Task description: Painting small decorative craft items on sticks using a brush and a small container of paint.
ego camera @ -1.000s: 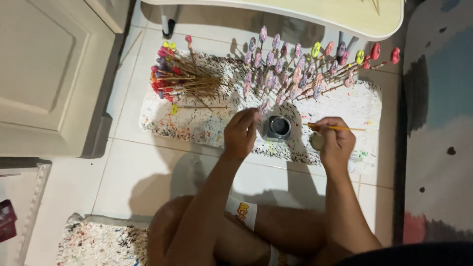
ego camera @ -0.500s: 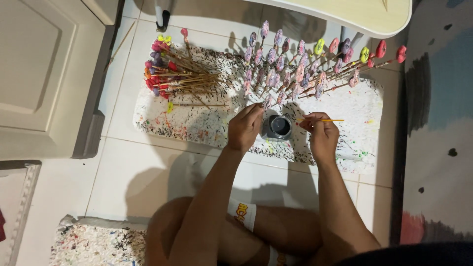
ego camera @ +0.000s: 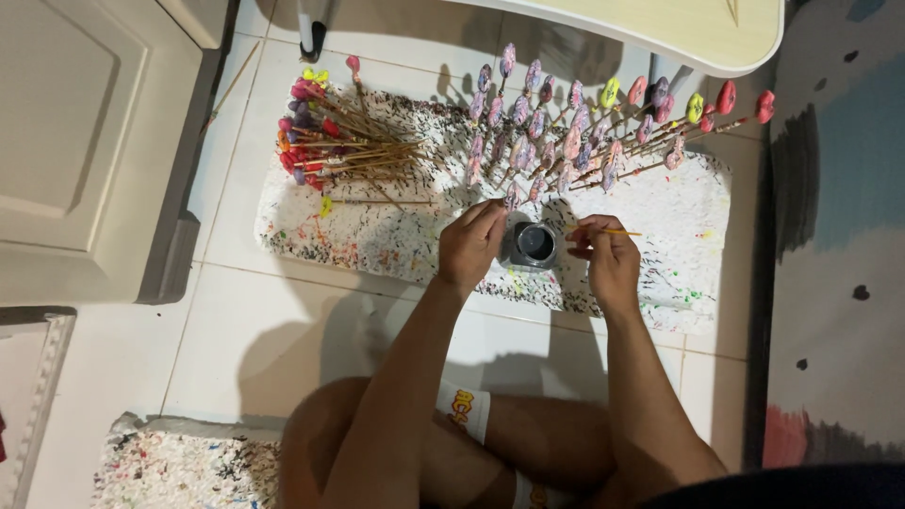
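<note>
Cupboard door [ego camera: 66,141] in cream fills the far left, its base meeting the white tiled floor [ego camera: 236,339]. Just right of it, a paint-speckled white foam slab [ego camera: 377,236] lies across the tiles, and a bundle of wooden skewers [ego camera: 349,151] with small pink, red and yellow painted pieces on their tips lies flat on the slab's left end. Further along, a second crowd of skewers with painted pieces [ego camera: 575,132], mostly lilac and pink with some yellow and red towards the right, stands stuck into the slab, leaning away from the person.

At the slab's near edge the left hand [ego camera: 468,247] has its fingers curled together by the rim of a small round paint pot [ego camera: 534,243], touching its left side; whether they pinch something small there I cannot tell. The pot sits on the slab between the two hands, with dark grey paint showing inside. The right hand [ego camera: 608,254], just beside the pot's right side, is pinched shut on a thin brush [ego camera: 613,232] whose pale handle points to the right.

Lower down, the person's bare folded legs [ego camera: 452,452] rest on the tiles. A dark blotched rug [ego camera: 839,236] covers the floor at the far right, and a pale tabletop edge [ego camera: 698,28] overhangs the top.
</note>
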